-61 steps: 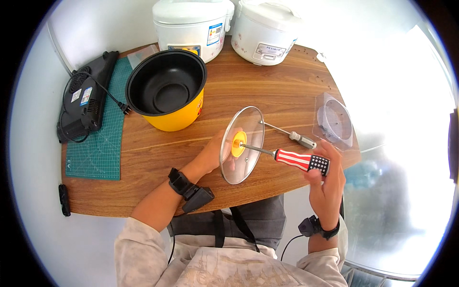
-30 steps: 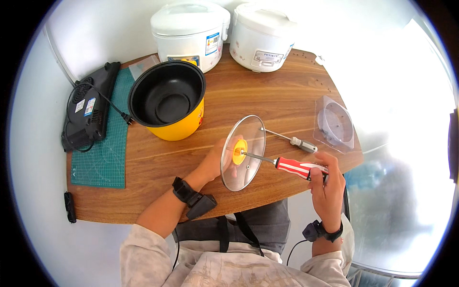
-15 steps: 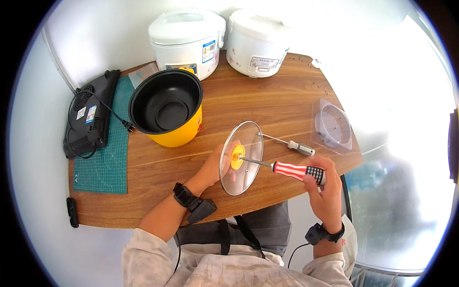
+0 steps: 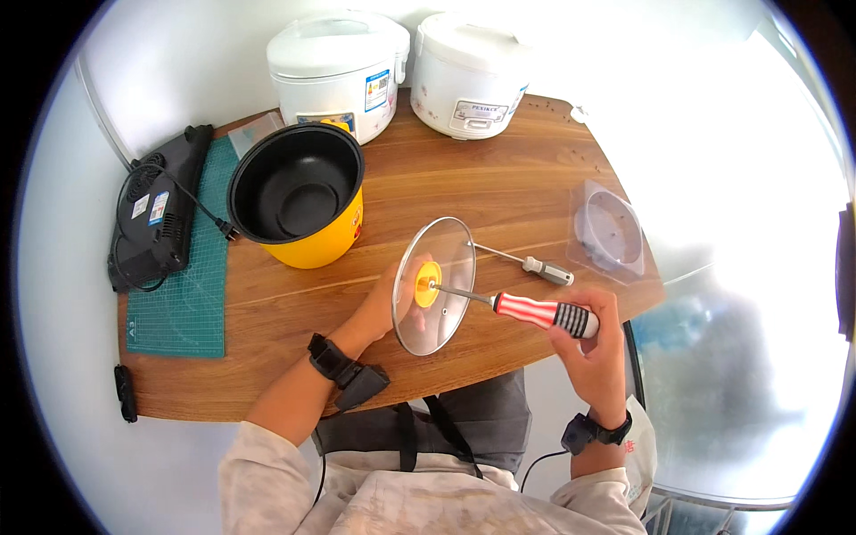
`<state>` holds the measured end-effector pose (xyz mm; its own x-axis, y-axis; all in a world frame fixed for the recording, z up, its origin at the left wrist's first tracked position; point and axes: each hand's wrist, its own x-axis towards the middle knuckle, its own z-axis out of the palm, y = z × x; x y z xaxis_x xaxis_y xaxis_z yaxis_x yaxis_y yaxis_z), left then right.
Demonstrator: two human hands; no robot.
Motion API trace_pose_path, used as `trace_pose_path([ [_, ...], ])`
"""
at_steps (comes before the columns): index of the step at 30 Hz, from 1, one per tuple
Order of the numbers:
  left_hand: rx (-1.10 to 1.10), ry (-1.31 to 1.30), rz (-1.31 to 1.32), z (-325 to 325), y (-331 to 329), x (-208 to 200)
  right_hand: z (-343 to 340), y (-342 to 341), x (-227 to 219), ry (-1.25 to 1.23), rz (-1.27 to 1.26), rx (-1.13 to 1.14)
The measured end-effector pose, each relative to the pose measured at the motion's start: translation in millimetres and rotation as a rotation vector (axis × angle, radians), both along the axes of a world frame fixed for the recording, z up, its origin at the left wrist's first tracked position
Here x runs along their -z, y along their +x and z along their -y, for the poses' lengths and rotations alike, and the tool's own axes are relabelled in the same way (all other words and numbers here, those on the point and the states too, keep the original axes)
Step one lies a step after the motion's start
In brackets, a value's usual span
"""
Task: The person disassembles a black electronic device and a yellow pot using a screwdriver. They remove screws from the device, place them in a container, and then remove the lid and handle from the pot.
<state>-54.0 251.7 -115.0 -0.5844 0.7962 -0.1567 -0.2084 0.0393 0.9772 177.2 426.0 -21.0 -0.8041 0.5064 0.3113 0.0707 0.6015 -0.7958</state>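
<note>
A round glass lid [image 4: 456,259] with a metal rim stands tilted on edge above the near part of the table. My left hand [image 4: 382,301] is behind it, seen partly through the glass, its fingers closed around the yellow knob [image 4: 422,296] at the lid's centre. From the right, my right hand [image 4: 599,357] grips the end of a screwdriver [image 4: 528,309] with a red-and-white striped, partly black handle. The shaft's tip meets the middle of the knob. A second screwdriver [image 4: 547,270], grey-handled, lies on the table just beyond.
A yellow pot [image 4: 312,245] with a black inside stands left of centre. Behind are two white rice cookers [image 4: 337,67]. A black appliance part [image 4: 147,223] with a cord rests on a green cutting mat [image 4: 178,316]. To the right sits a clear plastic tray [image 4: 608,234] holding small bits.
The striped handle has turned about its axis in my right hand, showing a different side of its pattern. The whole view has shifted slightly, so everything appears a little further left.
</note>
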Motion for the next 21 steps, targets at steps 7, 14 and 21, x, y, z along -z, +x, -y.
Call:
trace_pose_path([
  [7,-0.031,0.038,-0.061,1,-1,4,8,-4,4,0.099,0.008,-0.005],
  [14,-0.015,-0.005,0.036,-3,0,-13,1,5,10,-0.108,0.044,-0.032],
  [21,-0.010,0.056,0.085,-2,-1,0,11,3,14,0.260,-0.068,-0.073],
])
